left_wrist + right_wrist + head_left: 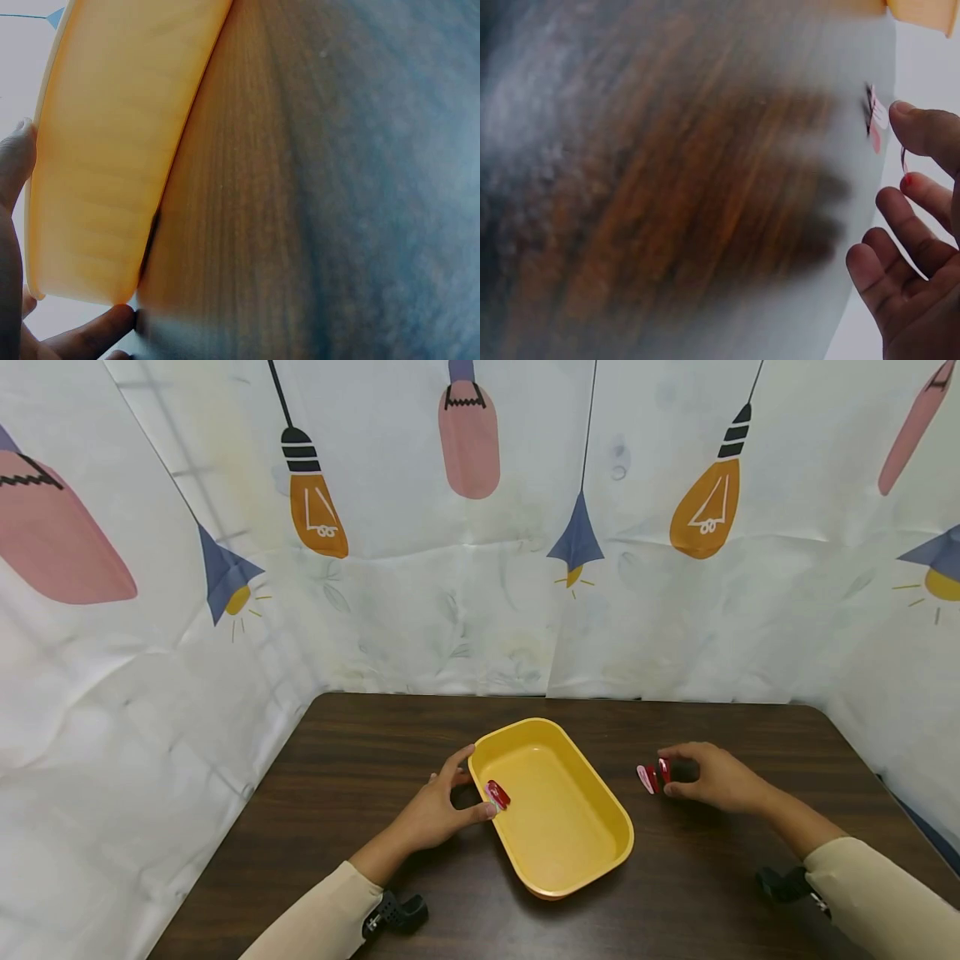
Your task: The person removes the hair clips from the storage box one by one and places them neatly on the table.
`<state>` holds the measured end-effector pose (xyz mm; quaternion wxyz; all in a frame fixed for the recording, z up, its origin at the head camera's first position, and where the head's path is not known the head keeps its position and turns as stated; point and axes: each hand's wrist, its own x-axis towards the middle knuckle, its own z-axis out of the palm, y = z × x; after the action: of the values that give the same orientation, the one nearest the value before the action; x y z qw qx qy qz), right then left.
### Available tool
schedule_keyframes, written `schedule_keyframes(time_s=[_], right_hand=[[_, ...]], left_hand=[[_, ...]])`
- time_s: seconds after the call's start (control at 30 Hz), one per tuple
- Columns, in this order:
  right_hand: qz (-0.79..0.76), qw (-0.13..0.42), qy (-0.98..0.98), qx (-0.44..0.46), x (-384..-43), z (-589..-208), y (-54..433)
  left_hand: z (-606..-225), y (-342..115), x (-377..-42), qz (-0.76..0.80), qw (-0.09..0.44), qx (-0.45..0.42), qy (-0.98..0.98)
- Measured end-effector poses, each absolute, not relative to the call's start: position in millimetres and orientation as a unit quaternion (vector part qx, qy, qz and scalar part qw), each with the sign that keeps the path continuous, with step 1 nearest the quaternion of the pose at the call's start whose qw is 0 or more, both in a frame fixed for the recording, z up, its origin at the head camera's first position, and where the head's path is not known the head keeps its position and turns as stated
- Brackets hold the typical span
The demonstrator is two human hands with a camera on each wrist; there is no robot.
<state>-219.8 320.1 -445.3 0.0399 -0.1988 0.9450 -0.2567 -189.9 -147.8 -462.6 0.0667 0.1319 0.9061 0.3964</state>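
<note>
My left hand (435, 812) holds the left rim of a yellow plastic tray (561, 814), thumb on the near part of the rim and fingers at the far corner. In the left wrist view, the thumb lies along the edge of the tray (120, 150). Red and pink hair clips (497, 794) are inside against the left wall, near the thumb. To the right of the tray, my right hand (712, 775) pinches a red hair clip (664, 769) between thumb and index finger. Just left of it are a pink hair clip (644, 779) and a red one, partly overlapping.
Everything stands on a dark wood-grain table (375, 752). A white printed cloth (465, 610) hangs behind it and along both sides. Black straps with small devices (401, 912) sit at both wrists.
</note>
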Motion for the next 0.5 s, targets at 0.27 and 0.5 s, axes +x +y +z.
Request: schedule_keyframes(time_s=[0.27, 0.5], right_hand=[[-0.245, 0.031, 0.947, -0.207, -219.7, -452.6, 321.0], [-0.237, 0.031, 0.949, -0.204, -218.8, -454.7, 320.1]], left_hand=[[-463.4, -147.4, -190.9, 0.395, 0.071, 0.131, 0.907], [-461.7, -147.0, -190.3, 0.393, 0.071, 0.127, 0.908]])
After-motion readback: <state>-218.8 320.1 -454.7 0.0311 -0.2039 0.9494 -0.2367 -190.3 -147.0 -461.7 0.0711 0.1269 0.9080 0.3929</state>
